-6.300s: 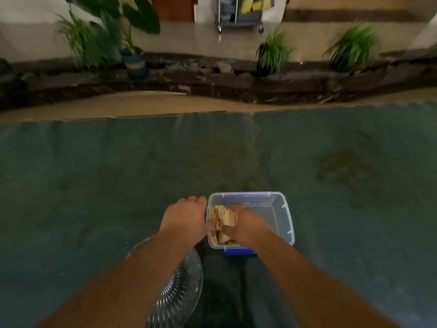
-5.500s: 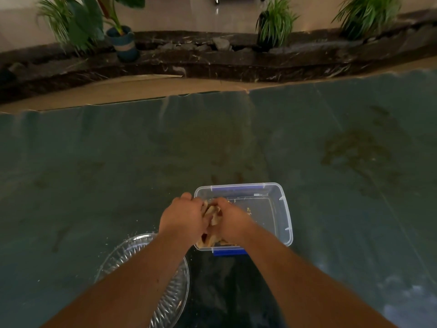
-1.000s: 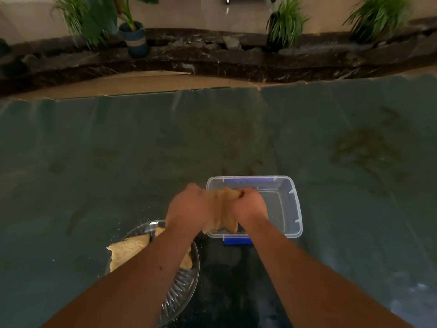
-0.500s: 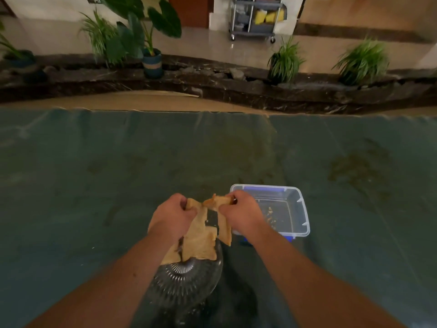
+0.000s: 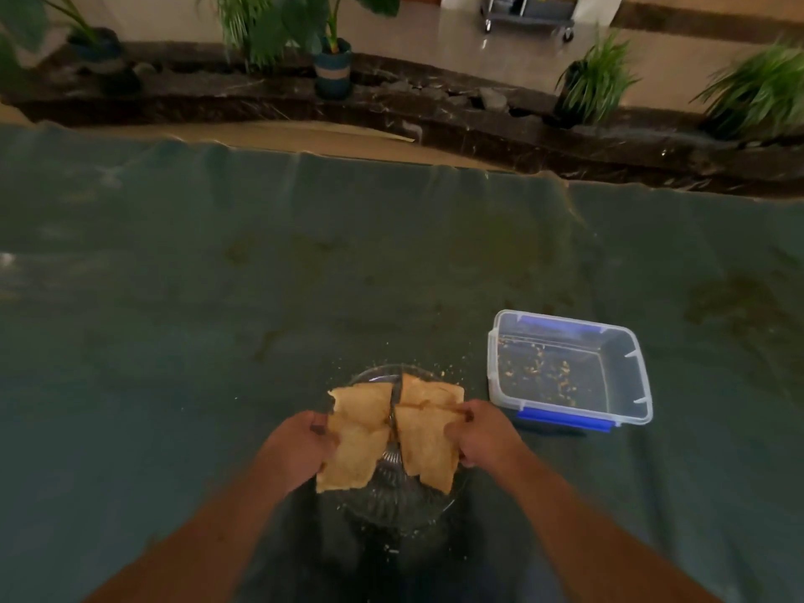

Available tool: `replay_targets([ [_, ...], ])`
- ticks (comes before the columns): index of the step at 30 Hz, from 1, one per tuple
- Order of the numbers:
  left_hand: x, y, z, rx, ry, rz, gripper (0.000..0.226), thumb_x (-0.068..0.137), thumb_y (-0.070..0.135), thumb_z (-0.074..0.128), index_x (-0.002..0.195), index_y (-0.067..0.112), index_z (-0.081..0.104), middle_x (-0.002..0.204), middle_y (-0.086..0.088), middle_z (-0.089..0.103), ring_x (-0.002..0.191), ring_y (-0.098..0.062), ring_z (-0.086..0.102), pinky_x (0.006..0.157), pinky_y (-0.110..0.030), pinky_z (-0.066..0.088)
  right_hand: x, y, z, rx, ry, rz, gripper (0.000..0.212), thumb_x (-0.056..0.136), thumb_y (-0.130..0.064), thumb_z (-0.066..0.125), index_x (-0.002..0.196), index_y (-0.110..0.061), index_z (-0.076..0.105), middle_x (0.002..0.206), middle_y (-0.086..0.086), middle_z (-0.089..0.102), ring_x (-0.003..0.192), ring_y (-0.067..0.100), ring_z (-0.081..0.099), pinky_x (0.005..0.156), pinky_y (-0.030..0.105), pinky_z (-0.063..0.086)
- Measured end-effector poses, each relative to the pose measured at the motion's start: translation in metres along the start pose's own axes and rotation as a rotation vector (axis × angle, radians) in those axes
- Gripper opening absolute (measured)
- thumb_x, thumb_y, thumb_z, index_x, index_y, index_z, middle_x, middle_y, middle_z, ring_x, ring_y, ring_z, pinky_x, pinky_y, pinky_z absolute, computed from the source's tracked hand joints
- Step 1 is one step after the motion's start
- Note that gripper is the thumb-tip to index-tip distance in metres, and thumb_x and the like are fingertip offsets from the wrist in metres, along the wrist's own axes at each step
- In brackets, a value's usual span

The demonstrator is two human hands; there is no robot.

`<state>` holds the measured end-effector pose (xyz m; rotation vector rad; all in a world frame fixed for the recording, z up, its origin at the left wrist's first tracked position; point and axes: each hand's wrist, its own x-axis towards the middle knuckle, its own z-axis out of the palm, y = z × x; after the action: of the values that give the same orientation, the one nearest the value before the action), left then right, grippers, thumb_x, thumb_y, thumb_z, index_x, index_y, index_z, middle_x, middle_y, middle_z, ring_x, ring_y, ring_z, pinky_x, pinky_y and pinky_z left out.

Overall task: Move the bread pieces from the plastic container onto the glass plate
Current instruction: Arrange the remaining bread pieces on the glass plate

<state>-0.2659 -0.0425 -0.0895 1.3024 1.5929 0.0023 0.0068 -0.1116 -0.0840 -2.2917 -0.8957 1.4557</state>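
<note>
Several flat golden bread pieces (image 5: 361, 433) lie spread over the ribbed glass plate (image 5: 391, 502) in front of me. My left hand (image 5: 300, 446) grips the left pieces at their edge. My right hand (image 5: 483, 435) grips the right pieces (image 5: 424, 446) the same way. The clear plastic container (image 5: 570, 369) with blue clips stands to the right of the plate. Only crumbs show inside it.
A dark green cloth (image 5: 217, 298) covers the table. Crumbs lie scattered on it around the plate. Beyond the far edge runs a dark stone border with potted plants (image 5: 333, 58), and a wheeled cart (image 5: 528, 15) stands on the tiled floor behind.
Both hands lifted a stack of bread out of the container, carried it left over the plate and spread the pieces apart on it. The container now holds only crumbs.
</note>
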Motion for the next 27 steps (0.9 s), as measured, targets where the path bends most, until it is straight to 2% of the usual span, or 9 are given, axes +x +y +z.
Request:
replay_targets([
  [3, 0.008, -0.007, 0.011, 0.262, 0.117, 0.098, 0.042, 0.089, 0.027, 0.071, 0.129, 0.02, 0.06, 0.12, -0.006, 0.069, 0.103, -0.029, 0.066, 0.087, -0.04, 0.053, 0.005, 0.022, 0.007, -0.273, 0.123, -0.119, 0.043, 0.09, -0.025, 0.068, 0.13, -0.022, 0.055, 0.103, -0.005, 0.062, 0.089, 0.013, 0.063, 0.078, 0.034, 0.056],
  [5, 0.008, -0.008, 0.017, 0.363, 0.19, 0.17, 0.061, 0.086, 0.031, 0.073, 0.14, 0.026, 0.046, 0.133, -0.004, 0.057, 0.11, -0.029, 0.061, 0.085, -0.04, 0.052, 0.005, 0.028, 0.01, -0.395, 0.21, -0.214, 0.045, 0.089, -0.027, 0.065, 0.132, -0.022, 0.052, 0.117, 0.001, 0.061, 0.1, 0.018, 0.061, 0.083, 0.035, 0.053],
  [8, 0.01, -0.005, 0.025, 0.704, 0.281, 0.382, 0.064, 0.086, 0.041, 0.069, 0.142, 0.027, 0.042, 0.138, -0.002, 0.05, 0.121, -0.024, 0.049, 0.092, -0.043, 0.052, 0.007, 0.023, 0.016, -0.669, 0.317, -0.381, 0.055, 0.092, -0.035, 0.061, 0.142, -0.022, 0.042, 0.14, 0.007, 0.052, 0.124, 0.026, 0.05, 0.098, 0.042, 0.049],
  [12, 0.018, 0.006, 0.032, 0.905, 0.189, 0.542, 0.057, 0.087, 0.042, 0.067, 0.139, 0.029, 0.047, 0.138, 0.001, 0.051, 0.123, -0.022, 0.045, 0.099, -0.042, 0.047, 0.015, 0.002, 0.026, -0.816, 0.186, -0.538, 0.056, 0.095, -0.042, 0.057, 0.146, -0.024, 0.041, 0.146, 0.008, 0.048, 0.131, 0.029, 0.045, 0.105, 0.048, 0.043],
  [15, 0.024, 0.012, 0.036, 1.045, 0.123, 0.544, 0.055, 0.086, 0.038, 0.07, 0.137, 0.029, 0.048, 0.137, -0.001, 0.053, 0.124, -0.024, 0.046, 0.102, -0.044, 0.044, 0.025, -0.007, 0.033, -0.939, 0.098, -0.49, 0.061, 0.093, -0.047, 0.06, 0.146, -0.019, 0.044, 0.148, 0.012, 0.047, 0.134, 0.034, 0.042, 0.11, 0.053, 0.038],
  [19, 0.031, 0.014, 0.04, 1.208, 0.11, 0.521, 0.053, 0.088, 0.038, 0.066, 0.135, 0.023, 0.048, 0.135, -0.005, 0.055, 0.123, -0.028, 0.047, 0.1, -0.047, 0.043, 0.035, -0.008, 0.038, -1.002, 0.082, -0.453, 0.063, 0.092, -0.05, 0.064, 0.142, -0.015, 0.049, 0.148, 0.016, 0.048, 0.136, 0.037, 0.041, 0.111, 0.056, 0.035],
  [23, 0.035, 0.015, 0.04, 1.186, 0.106, 0.504, 0.04, 0.089, 0.041, 0.063, 0.124, 0.022, 0.057, 0.122, -0.003, 0.058, 0.114, -0.026, 0.051, 0.095, -0.046, 0.044, 0.04, -0.006, 0.035, -0.836, 0.06, -0.513, 0.042, 0.096, -0.042, 0.057, 0.13, -0.018, 0.055, 0.137, 0.013, 0.053, 0.124, 0.032, 0.047, 0.102, 0.049, 0.044],
  [25, 0.037, 0.013, 0.038, 0.965, 0.038, 0.446, 0.032, 0.091, 0.042, 0.064, 0.117, 0.026, 0.061, 0.111, 0.003, 0.057, 0.107, -0.022, 0.055, 0.086, -0.039, 0.048, 0.04, -0.007, 0.031, -0.75, -0.001, -0.526, 0.029, 0.096, -0.033, 0.06, 0.123, -0.022, 0.056, 0.128, 0.008, 0.056, 0.114, 0.027, 0.051, 0.096, 0.045, 0.05],
  [27, 0.034, 0.013, 0.036, 0.677, -0.016, 0.35, 0.024, 0.091, 0.042, 0.068, 0.112, 0.031, 0.064, 0.103, 0.008, 0.058, 0.097, -0.017, 0.06, 0.08, -0.034, 0.05, 0.039, -0.008, 0.028, -0.721, -0.055, -0.511, 0.026, 0.094, -0.024, 0.062, 0.119, -0.025, 0.058, 0.117, 0.004, 0.06, 0.103, 0.023, 0.055, 0.09, 0.043, 0.053],
])
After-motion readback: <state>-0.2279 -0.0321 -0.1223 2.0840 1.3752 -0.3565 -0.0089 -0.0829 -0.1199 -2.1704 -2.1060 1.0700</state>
